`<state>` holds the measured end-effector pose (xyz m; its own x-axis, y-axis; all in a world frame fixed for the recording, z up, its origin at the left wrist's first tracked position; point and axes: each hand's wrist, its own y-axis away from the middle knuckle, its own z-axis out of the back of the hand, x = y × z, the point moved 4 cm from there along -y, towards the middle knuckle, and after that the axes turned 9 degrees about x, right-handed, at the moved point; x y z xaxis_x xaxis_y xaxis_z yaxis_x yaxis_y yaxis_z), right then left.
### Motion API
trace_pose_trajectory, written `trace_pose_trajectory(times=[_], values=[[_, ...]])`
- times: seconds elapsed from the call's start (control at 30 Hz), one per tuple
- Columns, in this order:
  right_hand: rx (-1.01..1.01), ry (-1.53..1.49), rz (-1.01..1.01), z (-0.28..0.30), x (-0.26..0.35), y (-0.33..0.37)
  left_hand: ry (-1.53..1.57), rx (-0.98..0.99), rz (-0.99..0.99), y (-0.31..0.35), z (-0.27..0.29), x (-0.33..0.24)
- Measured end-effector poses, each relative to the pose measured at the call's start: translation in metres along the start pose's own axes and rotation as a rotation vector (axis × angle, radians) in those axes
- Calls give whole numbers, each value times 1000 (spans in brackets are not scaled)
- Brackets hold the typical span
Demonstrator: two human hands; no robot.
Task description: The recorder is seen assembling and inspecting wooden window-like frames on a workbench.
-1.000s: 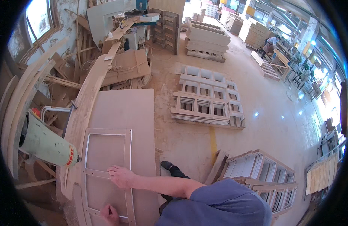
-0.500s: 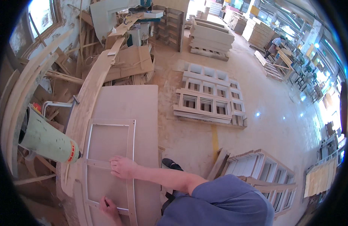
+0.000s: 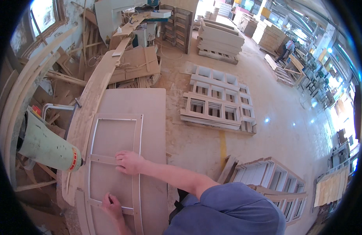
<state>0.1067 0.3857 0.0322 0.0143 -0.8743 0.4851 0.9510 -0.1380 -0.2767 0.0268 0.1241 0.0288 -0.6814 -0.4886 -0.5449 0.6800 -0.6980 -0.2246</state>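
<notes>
A flat wooden frame [image 3: 137, 156] with white inner edges and crossbars lies on a pale board on the bench. My right hand [image 3: 129, 162] reaches over its right side, fingers curled onto the middle crossbar [image 3: 104, 158]. Lower down, my left hand [image 3: 112, 206] is closed in a pinch beside the lower crossbar. Something small and dark shows at its fingertips, too small to make out. The pale board [image 3: 153, 117] sticks out beyond the frame at the far end and on the right.
A pale green cylinder [image 3: 51, 145] juts in from the left, close to the frame. A long plank [image 3: 93, 96] runs along the bench's left side. Stacked frames [image 3: 214, 109] sit on a pallet to the right, and more [image 3: 271, 176] stand nearer. Another person [image 3: 286, 50] works far off.
The wooden frame has slid a little away from me along the board, both hands moving with it. The distant person has straightened somewhat.
</notes>
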Motion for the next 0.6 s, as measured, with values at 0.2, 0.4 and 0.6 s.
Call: trace_pose_trajectory(times=[0.2, 0.4, 0.6], values=[[-32, 14, 7, 16, -27, -5, 22, -3, -13, -27, -15, -15], [-10, -7, -19, 33, -44, -13, 58, 33, 25, -49, -27, -24], [1, 10, -45, 40, -60, -21, 15, -25, 8, -67, -38, -29]])
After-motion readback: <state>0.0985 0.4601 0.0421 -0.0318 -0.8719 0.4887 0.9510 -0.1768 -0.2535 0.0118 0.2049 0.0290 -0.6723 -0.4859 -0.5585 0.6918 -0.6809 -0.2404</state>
